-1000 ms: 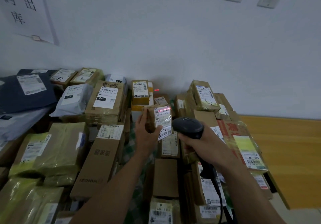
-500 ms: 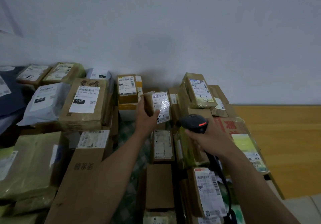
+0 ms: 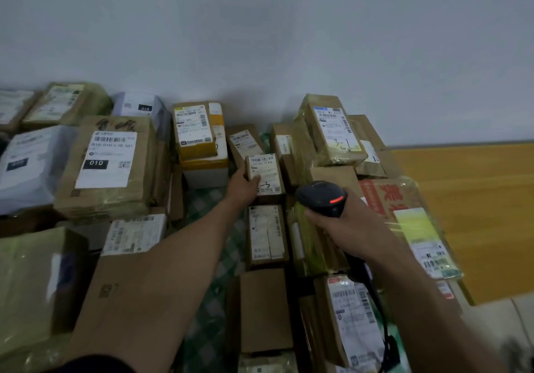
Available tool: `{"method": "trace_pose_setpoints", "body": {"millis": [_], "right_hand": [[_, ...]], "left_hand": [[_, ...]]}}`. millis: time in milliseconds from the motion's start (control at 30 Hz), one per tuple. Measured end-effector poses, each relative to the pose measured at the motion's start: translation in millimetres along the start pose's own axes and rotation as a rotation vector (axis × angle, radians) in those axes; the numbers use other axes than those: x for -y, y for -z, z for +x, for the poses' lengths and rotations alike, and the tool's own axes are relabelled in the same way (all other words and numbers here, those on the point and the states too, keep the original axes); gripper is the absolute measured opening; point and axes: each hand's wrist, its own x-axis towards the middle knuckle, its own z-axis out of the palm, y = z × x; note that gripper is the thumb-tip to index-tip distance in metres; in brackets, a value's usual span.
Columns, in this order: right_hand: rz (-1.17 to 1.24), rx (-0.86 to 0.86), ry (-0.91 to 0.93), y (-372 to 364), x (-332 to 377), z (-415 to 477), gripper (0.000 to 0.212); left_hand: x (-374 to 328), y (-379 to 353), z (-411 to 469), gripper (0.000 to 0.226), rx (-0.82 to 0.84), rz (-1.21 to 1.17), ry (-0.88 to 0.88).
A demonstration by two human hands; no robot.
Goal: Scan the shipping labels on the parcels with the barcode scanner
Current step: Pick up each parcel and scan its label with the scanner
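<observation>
A small brown parcel (image 3: 267, 174) with a white shipping label and a handwritten mark lies among the parcels in the middle of the pile. My left hand (image 3: 244, 187) grips its left side, thumb on the label. My right hand (image 3: 344, 225) is closed around a black barcode scanner (image 3: 322, 197), which shows a red light on top and points toward the far parcels; its black cable (image 3: 378, 309) trails down to the lower right. The scanner sits just right of and below the held parcel.
Several taped cardboard parcels cover a green checked cloth (image 3: 208, 309): a large box labelled 010 (image 3: 108, 161) at left, a yellow-taped box (image 3: 198, 132) at the back, a tilted box marked 3-1 (image 3: 332, 129), a red-printed box (image 3: 396, 199). A wooden surface (image 3: 474, 213) lies at right, a wall behind.
My left hand has carried the small parcel away from me and lowered it onto the pile. The red scan line on its label is gone. The camera has panned right.
</observation>
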Motion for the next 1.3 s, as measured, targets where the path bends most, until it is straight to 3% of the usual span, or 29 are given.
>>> {"method": "trace_pose_setpoints", "body": {"millis": [267, 400, 533, 767, 900, 1033, 1200, 1300], "right_hand": [[0.003, 0.010, -0.026, -1.5, 7.3, -7.1, 0.056], [0.029, 0.051, 0.040, 5.3, 31.0, -23.1, 0.048], [0.019, 0.117, 0.153, 4.0, 67.4, -34.8, 0.031], [0.078, 0.212, 0.188, -14.5, 104.1, -21.2, 0.024], [0.134, 0.207, 0.127, -20.0, 96.8, -4.4, 0.028], [0.162, 0.187, 0.119, -22.2, 88.6, 5.4, 0.033], [0.195, 0.171, 0.117, -26.7, 75.4, 12.6, 0.029], [0.190, 0.171, 0.108, -28.6, 72.7, 15.1, 0.029]], "left_hand": [[-8.4, 9.6, -31.1, 0.049, 0.087, 0.205, -0.051], [-32.3, 32.0, -54.5, 0.029, -0.043, 0.219, -0.245], [-55.9, 73.3, -58.0, 0.043, -0.305, 0.332, -0.294], [-71.8, 101.2, -34.2, 0.064, -0.460, 0.272, -0.171], [-71.8, 103.7, -11.6, 0.087, -0.470, 0.027, 0.034], [-74.0, 107.1, -2.9, 0.085, -0.507, -0.148, 0.176], [-62.2, 112.5, 5.4, 0.076, -0.465, -0.247, 0.177], [-47.3, 107.8, 2.9, 0.097, -0.356, -0.270, 0.218]]}}
